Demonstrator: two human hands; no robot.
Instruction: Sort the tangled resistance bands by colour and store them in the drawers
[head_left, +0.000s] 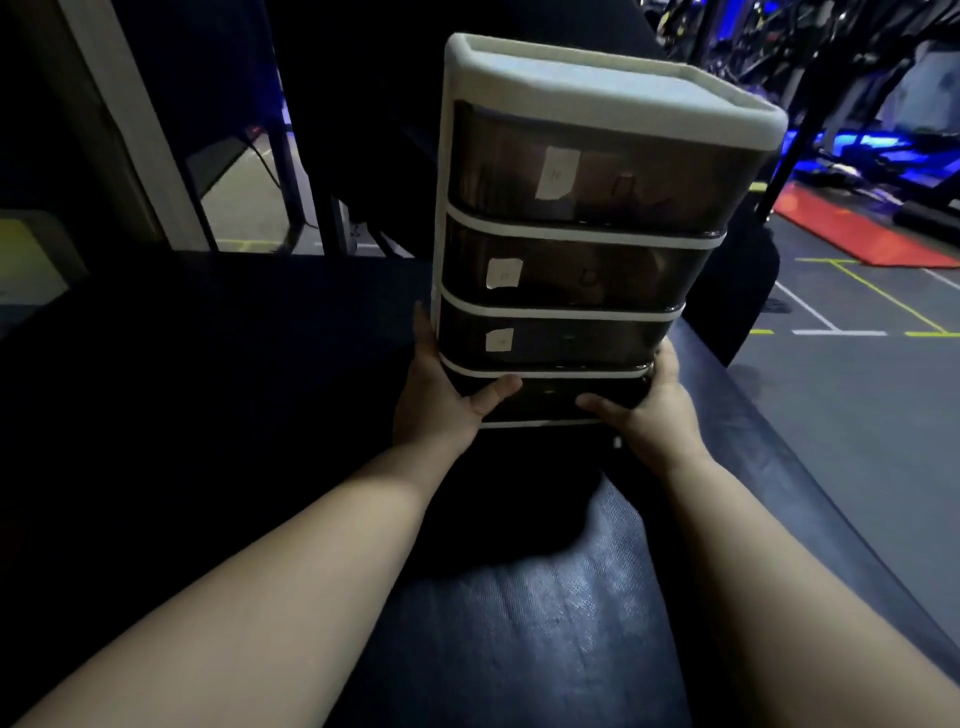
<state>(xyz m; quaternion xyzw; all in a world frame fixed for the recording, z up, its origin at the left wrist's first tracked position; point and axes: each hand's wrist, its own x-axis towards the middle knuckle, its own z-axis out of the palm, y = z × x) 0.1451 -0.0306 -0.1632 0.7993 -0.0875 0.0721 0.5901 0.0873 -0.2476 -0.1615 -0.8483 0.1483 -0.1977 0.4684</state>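
Nearest lies a dark blue mat (519, 634); farther, left hand (441, 397) and right hand (655, 413) clasp the bottom corners of a white-framed, smoky-drawered plastic tower (587, 192).

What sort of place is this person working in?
Probably a gym: a padded blue mat lies under the drawer unit, a red mat lies on a floor marked with yellow lines, and what look like exercise machines stand behind.
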